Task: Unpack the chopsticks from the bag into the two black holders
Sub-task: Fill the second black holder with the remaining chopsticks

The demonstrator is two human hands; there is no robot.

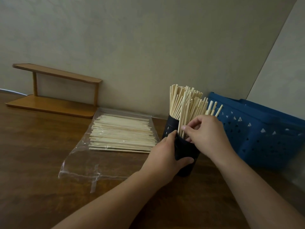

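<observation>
Two black holders stand at centre right on the wooden table [41, 162]. My left hand [165, 156] grips the near holder [185, 152] around its side. My right hand [206, 134] reaches over that holder's rim and pinches a few pale chopsticks [182, 126] standing in it. The far holder [170, 126] behind is packed with several upright chopsticks [184, 101]. To the left lies the clear plastic bag [92, 162], flat and open, with a stack of loose chopsticks [122, 134] lying on it.
A blue perforated plastic basket [257, 133] sits right behind the holders against the wall. A small two-tier wooden shelf [54, 100] stands at the back left. The wall runs close behind everything.
</observation>
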